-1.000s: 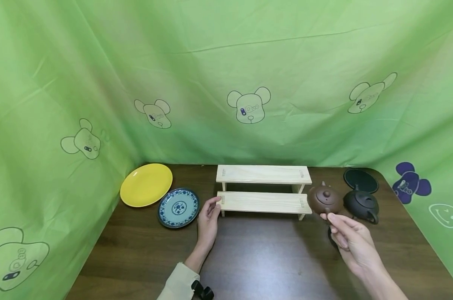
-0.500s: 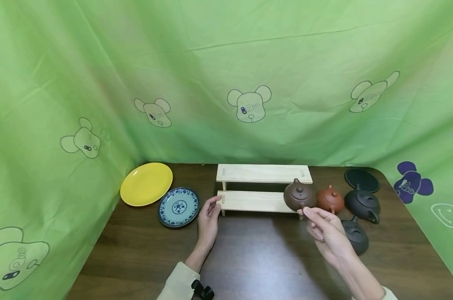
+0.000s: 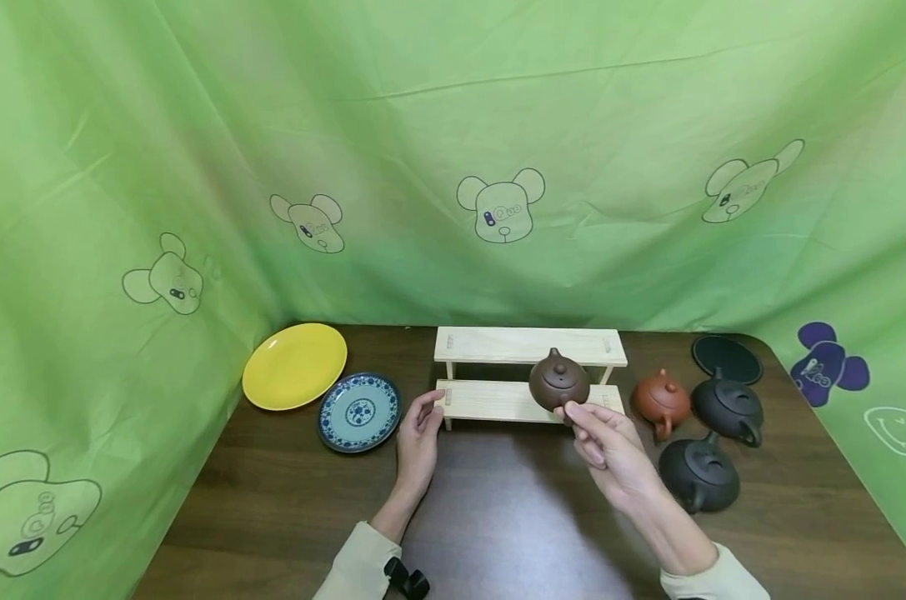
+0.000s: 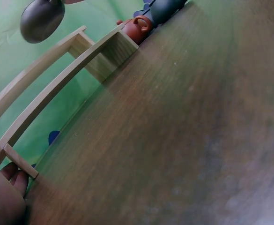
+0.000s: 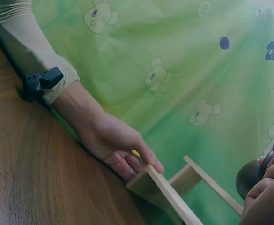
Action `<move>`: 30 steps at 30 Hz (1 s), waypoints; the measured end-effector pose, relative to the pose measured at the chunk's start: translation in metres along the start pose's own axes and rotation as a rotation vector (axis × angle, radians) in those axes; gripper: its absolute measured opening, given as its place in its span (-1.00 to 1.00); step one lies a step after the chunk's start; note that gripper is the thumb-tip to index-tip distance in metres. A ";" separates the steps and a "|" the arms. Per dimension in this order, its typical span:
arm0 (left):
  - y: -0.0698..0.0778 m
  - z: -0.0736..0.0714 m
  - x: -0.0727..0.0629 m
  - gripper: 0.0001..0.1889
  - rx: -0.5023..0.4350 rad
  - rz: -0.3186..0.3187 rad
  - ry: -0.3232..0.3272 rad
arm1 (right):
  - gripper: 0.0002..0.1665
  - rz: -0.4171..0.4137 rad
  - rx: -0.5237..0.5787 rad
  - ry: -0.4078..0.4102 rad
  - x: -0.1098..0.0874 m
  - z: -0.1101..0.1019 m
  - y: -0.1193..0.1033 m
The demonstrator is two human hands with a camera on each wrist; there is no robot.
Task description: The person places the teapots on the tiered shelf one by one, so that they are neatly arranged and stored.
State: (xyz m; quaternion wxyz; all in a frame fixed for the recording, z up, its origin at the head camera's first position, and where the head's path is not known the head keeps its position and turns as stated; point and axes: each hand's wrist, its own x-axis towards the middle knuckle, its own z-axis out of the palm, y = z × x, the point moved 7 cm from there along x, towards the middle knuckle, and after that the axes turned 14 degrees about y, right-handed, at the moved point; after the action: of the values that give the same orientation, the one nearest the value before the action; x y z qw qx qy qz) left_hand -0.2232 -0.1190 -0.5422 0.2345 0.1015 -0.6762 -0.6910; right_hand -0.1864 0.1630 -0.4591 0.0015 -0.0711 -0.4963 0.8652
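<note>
My right hand pinches the handle of a dark brown teapot between thumb and fingers. The teapot is held up over the lower step of a two-step pale wooden shelf; in the left wrist view its round body hangs above the boards. At the shelf's left end, my left hand grips the lower step. The right wrist view has one digit of that hand on top of the board and the other fingers curled at its side.
Right of the shelf stand a reddish-orange teapot and two black teapots, with a round dark plate behind. To the left lie a yellow plate and a blue patterned plate. Green cloth encloses the table.
My right hand has carried the brown teapot leftward from beside the shelf to over its lower step, uncovering the reddish-orange teapot and the front black one. My left hand has stayed put.
</note>
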 end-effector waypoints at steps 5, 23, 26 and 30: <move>0.002 0.001 0.000 -0.72 0.014 -0.059 0.004 | -0.50 0.013 0.016 -0.016 0.004 0.014 0.006; -0.001 -0.002 -0.001 -0.75 -0.027 0.082 0.001 | -0.49 0.051 0.031 0.092 0.034 0.047 0.025; -0.002 -0.001 0.000 -0.74 -0.018 0.017 -0.002 | -0.50 0.055 0.032 0.105 0.039 0.052 0.029; -0.002 0.000 0.001 -0.72 -0.004 -0.056 -0.007 | -0.53 0.058 0.039 0.121 0.045 0.057 0.032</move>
State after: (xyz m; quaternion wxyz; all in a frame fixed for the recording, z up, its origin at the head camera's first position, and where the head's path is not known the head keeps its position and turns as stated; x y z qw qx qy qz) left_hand -0.2243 -0.1192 -0.5444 0.2128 0.1175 -0.6726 -0.6990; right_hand -0.2361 0.1007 -0.4639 0.0079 -0.1376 -0.4761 0.8685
